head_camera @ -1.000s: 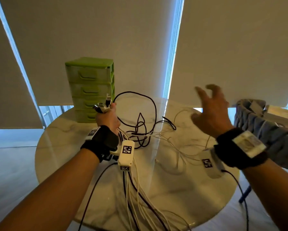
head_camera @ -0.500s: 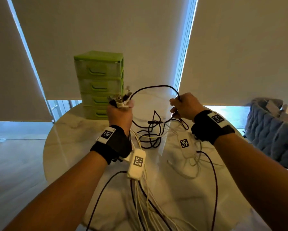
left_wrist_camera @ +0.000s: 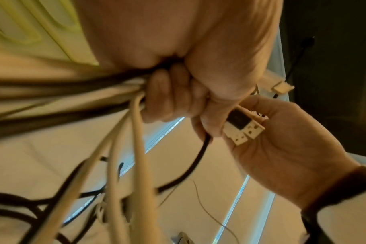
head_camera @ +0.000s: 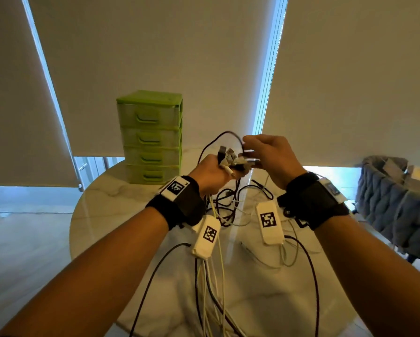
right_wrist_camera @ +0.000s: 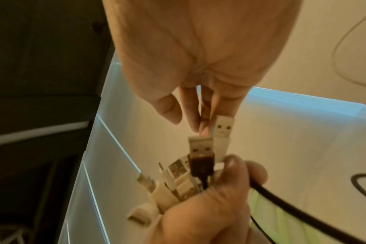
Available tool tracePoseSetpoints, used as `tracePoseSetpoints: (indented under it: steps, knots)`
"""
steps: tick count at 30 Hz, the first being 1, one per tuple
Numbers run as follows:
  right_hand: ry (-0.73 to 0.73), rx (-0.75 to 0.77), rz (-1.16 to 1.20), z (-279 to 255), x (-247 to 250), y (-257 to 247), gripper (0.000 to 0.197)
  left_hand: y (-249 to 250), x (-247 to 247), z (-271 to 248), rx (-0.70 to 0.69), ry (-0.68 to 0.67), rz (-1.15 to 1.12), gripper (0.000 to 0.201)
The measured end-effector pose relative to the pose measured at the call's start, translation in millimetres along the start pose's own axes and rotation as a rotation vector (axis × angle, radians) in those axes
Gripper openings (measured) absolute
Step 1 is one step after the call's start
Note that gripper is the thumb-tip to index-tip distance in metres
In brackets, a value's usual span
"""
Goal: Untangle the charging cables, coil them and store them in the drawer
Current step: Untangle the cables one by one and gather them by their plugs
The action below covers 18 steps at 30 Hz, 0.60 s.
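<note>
- The left hand [head_camera: 210, 172] is fisted round a bunch of thin black and white charging cables [head_camera: 218, 215], their metal USB plugs [head_camera: 228, 156] fanning out above.
- The right hand [head_camera: 272, 159] pinches one plug between its fingertips.
- Cable slack trails over the round, glossy marble worktop [head_camera: 102, 210].
- The green plastic four-drawer cabinet [head_camera: 150, 137] stands behind, its drawers closed, before pale roller blinds [head_camera: 155, 57].

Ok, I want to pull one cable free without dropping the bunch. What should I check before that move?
1. Left hand grips the plug bunch: ok.
2. Right hand fingertips at a plug: ok; firm pinch: cannot tell.
3. Cables below untangled: not ok, still knotted on the table.
4. A drawer of the green drawer unit open: not ok, all shut.
5. Which cable the plug belongs to: cannot tell.
</note>
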State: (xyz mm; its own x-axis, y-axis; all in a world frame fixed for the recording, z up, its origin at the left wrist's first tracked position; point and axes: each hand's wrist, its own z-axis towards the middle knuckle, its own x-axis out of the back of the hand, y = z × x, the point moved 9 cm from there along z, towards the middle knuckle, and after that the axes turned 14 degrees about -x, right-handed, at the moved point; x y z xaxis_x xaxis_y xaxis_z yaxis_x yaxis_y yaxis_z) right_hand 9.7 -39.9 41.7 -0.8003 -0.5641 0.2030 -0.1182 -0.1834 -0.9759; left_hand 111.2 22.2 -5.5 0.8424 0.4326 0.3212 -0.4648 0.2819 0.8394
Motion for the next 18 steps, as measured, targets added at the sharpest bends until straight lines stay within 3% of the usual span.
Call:
tracePoseSetpoints:
  steps: [2,4,5,8,10,12,15,18]
  knots:
    - [-0.012,0.014,0.073,1.6,-1.3,1.2,0.017,-2.3,2.8,-1.2,-0.025,0.003,0.076,0.007]
    - [-0.074,-0.029,0.028,6.7,-8.7,11.8,0.026,-4.3,13.2,-3.9,0.002,0.149,-0.088,0.01]
    - [-0.117,-0.057,-0.103,8.2,-15.1,22.3,0.029,-6.2,21.1,-3.8,0.02,0.241,-0.217,0.012]
    - [-0.274,-0.195,-0.804,0.5,-28.3,78.8,0.05,-4.2,50.9,-1.1,0.028,0.449,-0.562,0.009]
    - [-0.361,-0.325,-1.073,-9.2,-15.6,114.0,0.064,-5.2,69.1,-0.2,0.023,0.523,-0.629,0.013]
    - [-0.374,-0.487,-1.098,-19.7,7.7,135.7,0.066,-11.0,79.8,-5.1,0.048,0.549,-0.587,0.014]
    - [-0.33,-0.518,-1.212,-34.0,53.7,148.1,0.055,-19.5,87.7,-16.6,0.129,0.544,-0.526,0.023]
    - [-0.194,-0.534,-1.186,-53.9,120.4,155.8,0.047,-18.9,82.1,-24.6,0.27,0.363,-0.395,0.037]
